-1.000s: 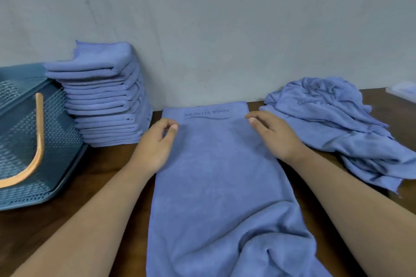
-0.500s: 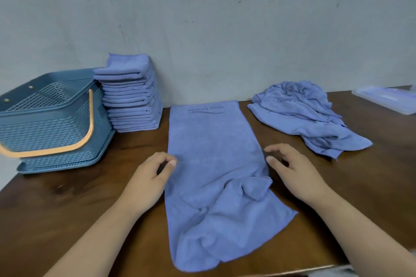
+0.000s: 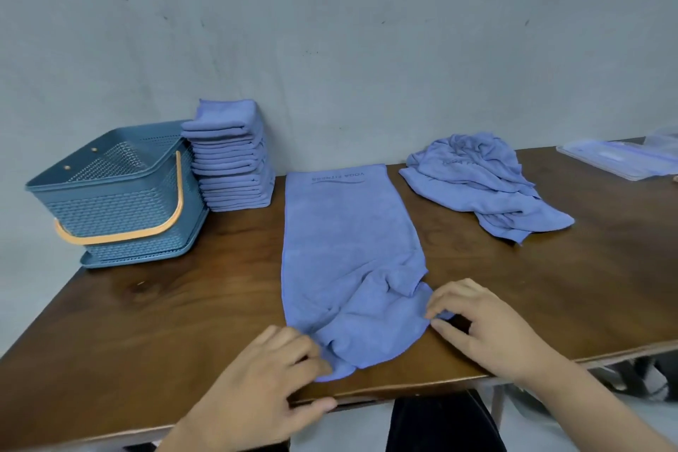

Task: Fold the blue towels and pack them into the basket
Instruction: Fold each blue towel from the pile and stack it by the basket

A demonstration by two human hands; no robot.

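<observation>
Blue perforated plastic forms the basket [image 3: 110, 194] at the far left corner of the brown wooden table [image 3: 146, 305], its orange handle [image 3: 121, 235] swung down over the near wall. Just beside it on the right, a tall stack of folded blue towels [image 3: 231, 165] stands against the wall [image 3: 330, 48] at the far edge. In the middle of the table one spread towel [image 3: 348, 231] lies lengthwise from the far edge to the near edge, flat and printed with lettering at the far end, rumpled at the near end. The left hand [image 3: 264, 378] lies at the towel's near left corner, fingers loosely bent with their tips resting on the cloth and the thumb apart on the table's near edge, grasping nothing. The right hand [image 3: 488, 327] is at the near right corner, where thumb and forefinger pinch the towel's edge. Further right, toward the far edge, a heap of unfolded blue towels [image 3: 484, 187] lies crumpled, well apart from the hands. At the far right corner sits a clear plastic lid [image 3: 620, 161], partly cut off by the frame.
</observation>
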